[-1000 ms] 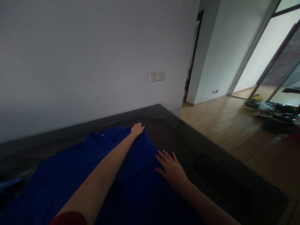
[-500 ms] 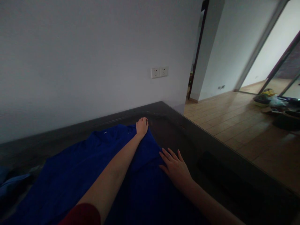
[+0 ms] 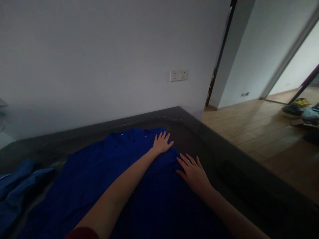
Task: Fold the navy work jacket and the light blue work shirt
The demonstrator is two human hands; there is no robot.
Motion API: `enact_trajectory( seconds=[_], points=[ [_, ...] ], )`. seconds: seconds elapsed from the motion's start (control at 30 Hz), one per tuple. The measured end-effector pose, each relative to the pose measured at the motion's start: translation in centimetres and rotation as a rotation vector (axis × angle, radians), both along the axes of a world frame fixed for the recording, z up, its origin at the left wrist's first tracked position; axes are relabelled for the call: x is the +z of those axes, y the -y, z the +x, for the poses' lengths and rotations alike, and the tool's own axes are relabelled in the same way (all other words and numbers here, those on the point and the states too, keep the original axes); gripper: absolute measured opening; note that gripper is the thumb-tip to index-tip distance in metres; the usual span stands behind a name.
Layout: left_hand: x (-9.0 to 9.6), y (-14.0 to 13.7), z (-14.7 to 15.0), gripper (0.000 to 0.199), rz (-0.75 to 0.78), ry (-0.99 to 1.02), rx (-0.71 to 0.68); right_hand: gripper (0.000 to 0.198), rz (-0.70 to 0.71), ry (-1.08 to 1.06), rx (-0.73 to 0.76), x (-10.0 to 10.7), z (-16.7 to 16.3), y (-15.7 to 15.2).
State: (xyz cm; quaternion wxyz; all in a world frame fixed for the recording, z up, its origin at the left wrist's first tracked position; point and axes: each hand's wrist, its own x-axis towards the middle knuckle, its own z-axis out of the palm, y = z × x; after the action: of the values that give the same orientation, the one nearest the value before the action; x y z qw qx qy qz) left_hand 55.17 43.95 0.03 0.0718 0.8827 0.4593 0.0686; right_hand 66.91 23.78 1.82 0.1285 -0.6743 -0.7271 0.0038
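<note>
A blue shirt (image 3: 99, 169) lies spread over a dark table, its collar toward the wall and a small white label at the neck. My left hand (image 3: 161, 142) rests on the shirt near its upper right shoulder, palm down with fingers spread. Lower and to the right, my right hand (image 3: 194, 172) lies with fingers stretched out, its fingertips touching the shirt's right edge. A ring shows on one finger of that hand. The lower part of the shirt is partly hidden by my left forearm and lost in shadow.
The dark table (image 3: 199, 136) has a raised rim and stands against a pale wall. Blue denim-like cloth (image 3: 22, 186) lies at the left. A dark long object (image 3: 239, 182) sits on the right side. Wall sockets (image 3: 178, 75) and bagged items (image 3: 296, 108) on the floor are farther off.
My left hand has opened from a curled grip at the shirt's shoulder and now lies flat, slightly nearer. The view has turned left, showing more of the cloth there.
</note>
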Motion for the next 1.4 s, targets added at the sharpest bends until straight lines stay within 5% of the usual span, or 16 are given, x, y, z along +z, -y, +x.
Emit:
enact_trajectory(
  seconds=[0.17,0.4,0.57,0.8,0.93,1.1,1.27,1.4],
  points=[
    [0.1,-0.7,0.7,0.07,-0.013,0.046,0.01,0.041,0.006,0.023,-0.006,0.0,0.1,-0.2],
    [2.1,0.8,-1.1,0.037,0.127,0.375,0.008,0.043,0.07,-0.026,0.041,-0.3,0.8,-0.4],
    [3.2,5.5,-4.3,0.036,0.018,0.216,-0.14,0.043,0.217,-0.177,0.054,-0.2,1.2,-0.4],
    [4.1,12.6,-10.1,0.052,0.051,0.113,-0.216,0.045,0.314,-0.389,0.213,2.1,-0.9,-1.4],
    [5.1,12.4,-14.2,0.044,0.052,0.131,-0.123,0.049,0.265,-0.352,0.28,3.0,-3.3,-7.0],
    [4.9,11.1,-23.1,0.045,0.098,0.032,0.151,0.054,0.175,-0.231,0.232,0.7,-4.8,-14.7],
    [2.6,12.6,-32.7,0.051,0.137,-0.075,0.341,0.06,0.116,-0.14,0.293,-3.0,-3.0,-17.2],
    [1.3,13.7,-35.9,0.053,0.092,-0.109,0.352,0.064,0.085,-0.088,0.32,-4.5,-1.7,-18.0]
  ],
)
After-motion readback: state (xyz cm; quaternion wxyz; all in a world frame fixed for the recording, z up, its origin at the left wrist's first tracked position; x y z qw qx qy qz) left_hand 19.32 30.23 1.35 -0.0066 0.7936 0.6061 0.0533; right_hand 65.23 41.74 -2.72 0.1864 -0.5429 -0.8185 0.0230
